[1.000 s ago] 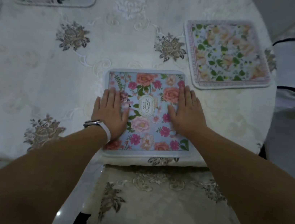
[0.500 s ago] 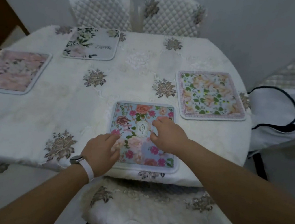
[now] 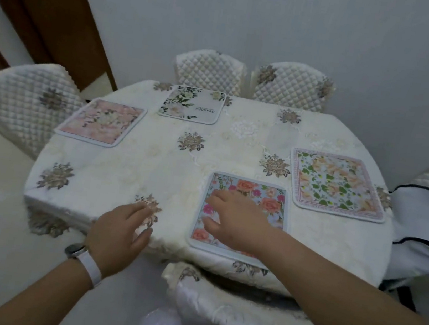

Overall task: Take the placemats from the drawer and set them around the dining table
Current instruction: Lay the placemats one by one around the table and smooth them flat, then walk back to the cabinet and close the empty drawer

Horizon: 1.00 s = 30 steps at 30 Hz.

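Several floral placemats lie flat on the round dining table with its cream embroidered cloth. A blue mat with pink roses sits at the near edge. My right hand hovers over its left half, fingers spread, holding nothing. Left of that mat, above the table's near edge, my left hand is also open and wears a white wristband. A green-leaf mat lies at the right, a pink mat at the left, and a white mat at the far side.
Quilted cream chairs stand around the table: two at the far side, one at the left, one tucked in under the near edge. A white bag with dark trim rests on the right chair. Glossy floor lies at the left.
Both hands have lifted off the blue mat and drawn back; my left hand moved left, off the mat. The view rose and pulled away, showing the whole table and chairs.
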### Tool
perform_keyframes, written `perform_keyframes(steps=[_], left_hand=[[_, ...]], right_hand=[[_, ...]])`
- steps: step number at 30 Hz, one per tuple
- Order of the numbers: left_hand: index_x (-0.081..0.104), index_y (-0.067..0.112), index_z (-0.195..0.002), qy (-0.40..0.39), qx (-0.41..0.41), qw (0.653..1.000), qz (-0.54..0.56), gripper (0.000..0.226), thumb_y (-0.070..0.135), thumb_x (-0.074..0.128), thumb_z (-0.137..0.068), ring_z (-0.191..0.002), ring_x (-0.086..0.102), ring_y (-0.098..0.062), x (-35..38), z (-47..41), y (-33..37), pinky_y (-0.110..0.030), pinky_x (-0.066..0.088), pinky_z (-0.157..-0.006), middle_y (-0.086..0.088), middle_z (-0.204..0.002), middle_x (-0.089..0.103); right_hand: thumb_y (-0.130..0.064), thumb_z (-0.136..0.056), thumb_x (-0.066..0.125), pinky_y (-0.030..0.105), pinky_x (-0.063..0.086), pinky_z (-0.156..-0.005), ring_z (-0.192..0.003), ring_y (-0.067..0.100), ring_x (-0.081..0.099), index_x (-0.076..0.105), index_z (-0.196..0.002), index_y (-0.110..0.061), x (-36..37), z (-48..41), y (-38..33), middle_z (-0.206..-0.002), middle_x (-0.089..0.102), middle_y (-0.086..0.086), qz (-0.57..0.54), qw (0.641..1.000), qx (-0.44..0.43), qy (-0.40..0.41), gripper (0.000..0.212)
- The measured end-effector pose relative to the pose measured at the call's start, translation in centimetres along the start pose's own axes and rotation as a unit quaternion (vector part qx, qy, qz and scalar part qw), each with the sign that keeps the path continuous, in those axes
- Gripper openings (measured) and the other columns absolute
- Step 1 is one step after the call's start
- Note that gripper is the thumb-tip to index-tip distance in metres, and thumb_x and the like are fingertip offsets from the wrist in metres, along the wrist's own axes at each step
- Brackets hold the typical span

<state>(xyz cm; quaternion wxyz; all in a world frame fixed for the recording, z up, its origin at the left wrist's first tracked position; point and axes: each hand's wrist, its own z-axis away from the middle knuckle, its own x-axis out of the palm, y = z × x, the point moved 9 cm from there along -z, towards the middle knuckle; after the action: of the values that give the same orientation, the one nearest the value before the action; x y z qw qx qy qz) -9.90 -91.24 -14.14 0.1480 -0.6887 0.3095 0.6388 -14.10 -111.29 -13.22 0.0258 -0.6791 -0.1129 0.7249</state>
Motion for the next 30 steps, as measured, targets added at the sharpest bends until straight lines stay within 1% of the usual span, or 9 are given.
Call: perform_keyframes(steps=[4,8,11,14,16,18,22,26,30], left_hand=[[0.069,0.012,-0.113,0.01,-0.024,0.999,-0.027,0.049,0.042,0.043,-0.085,-0.1,0.066,-0.03,-3.1,6.3,-3.0,-0.043,0.055,-0.082,-0.01,-0.115,0.069],[0.068,0.015,-0.114,0.029,-0.081,0.996,-0.03,0.045,0.042,0.045,-0.087,-0.097,0.065,-0.027,-6.6,15.3,-8.1,-0.041,0.056,-0.078,-0.007,-0.113,0.068],[0.068,0.016,-0.114,0.056,-0.141,0.987,-0.046,0.045,0.043,0.046,-0.086,-0.099,0.066,-0.027,-9.5,23.8,-12.1,-0.039,0.055,-0.079,-0.007,-0.113,0.069],[0.068,0.019,-0.116,0.076,-0.217,0.971,-0.069,0.047,0.046,0.044,-0.086,-0.105,0.064,-0.025,-12.2,32.9,-15.6,-0.04,0.053,-0.083,-0.005,-0.117,0.068],[0.068,0.02,-0.117,0.093,-0.273,0.955,-0.075,0.048,0.047,0.043,-0.086,-0.107,0.064,-0.023,-13.9,39.1,-17.5,-0.04,0.051,-0.085,-0.004,-0.119,0.067],[0.068,0.02,-0.116,0.111,-0.321,0.937,-0.078,0.048,0.047,0.043,-0.086,-0.107,0.064,-0.024,-15.4,45.1,-18.9,-0.04,0.051,-0.085,-0.004,-0.119,0.067],[0.069,0.018,-0.115,0.142,-0.411,0.897,-0.082,0.047,0.045,0.045,-0.086,-0.105,0.064,-0.025,-17.2,56.0,-20.3,-0.039,0.052,-0.085,-0.005,-0.117,0.068],[0.069,0.019,-0.116,0.165,-0.492,0.85,-0.089,0.048,0.047,0.045,-0.086,-0.106,0.064,-0.024,-17.8,64.2,-20.5,-0.039,0.05,-0.085,-0.005,-0.118,0.068],[0.067,0.021,-0.118,0.163,-0.568,0.802,-0.079,0.049,0.049,0.043,-0.086,-0.11,0.062,-0.025,-17.0,70.2,-20.6,-0.042,0.05,-0.088,-0.004,-0.121,0.066]], right_hand=[[-0.051,-0.097,0.038,0.043,0.041,-0.102,-0.123,0.027,0.048,0.048,-0.14,-0.018,-0.1,0.0,-6.7,-0.138,0.051,0.005,0.011,0.999,-0.042,0.004,0.056],[-0.053,-0.096,0.037,0.042,0.043,-0.102,-0.123,0.024,0.047,0.048,-0.139,-0.022,0.4,0.0,-16.8,-0.138,0.05,0.002,0.021,0.995,-0.099,0.001,0.054],[-0.053,-0.096,0.037,0.041,0.04,-0.105,-0.126,0.024,0.046,0.049,-0.138,-0.024,1.3,0.8,-26.1,-0.142,0.049,0.001,0.032,0.986,-0.165,-0.002,0.053],[-0.053,-0.096,0.039,0.04,0.042,-0.102,-0.124,0.023,0.048,0.05,-0.137,-0.024,2.7,2.1,-35.3,-0.139,0.05,0.0,0.042,0.971,-0.234,-0.006,0.051],[-0.055,-0.095,0.039,0.037,0.042,-0.101,-0.122,0.02,0.049,0.048,-0.139,-0.027,3.9,3.2,-41.3,-0.139,0.051,-0.003,0.049,0.958,-0.281,-0.005,0.053],[-0.055,-0.095,0.04,0.035,0.041,-0.102,-0.126,0.019,0.047,0.046,-0.142,-0.028,5.0,4.5,-46.9,-0.142,0.049,-0.004,0.056,0.943,-0.328,-0.011,0.055],[-0.056,-0.096,0.038,0.036,0.037,-0.107,-0.134,0.021,0.04,0.043,-0.145,-0.027,6.3,7.6,-56.8,-0.15,0.042,-0.003,0.059,0.907,-0.416,-0.028,0.057],[-0.054,-0.098,0.038,0.034,0.033,-0.108,-0.136,0.018,0.037,0.041,-0.146,-0.028,7.5,10.6,-64.7,-0.151,0.04,-0.004,0.063,0.867,-0.493,-0.036,0.055],[-0.052,-0.098,0.04,0.035,0.033,-0.11,-0.136,0.018,0.037,0.043,-0.145,-0.026,9.7,12.3,-70.9,-0.15,0.041,-0.004,0.058,0.829,-0.553,-0.061,0.053]])
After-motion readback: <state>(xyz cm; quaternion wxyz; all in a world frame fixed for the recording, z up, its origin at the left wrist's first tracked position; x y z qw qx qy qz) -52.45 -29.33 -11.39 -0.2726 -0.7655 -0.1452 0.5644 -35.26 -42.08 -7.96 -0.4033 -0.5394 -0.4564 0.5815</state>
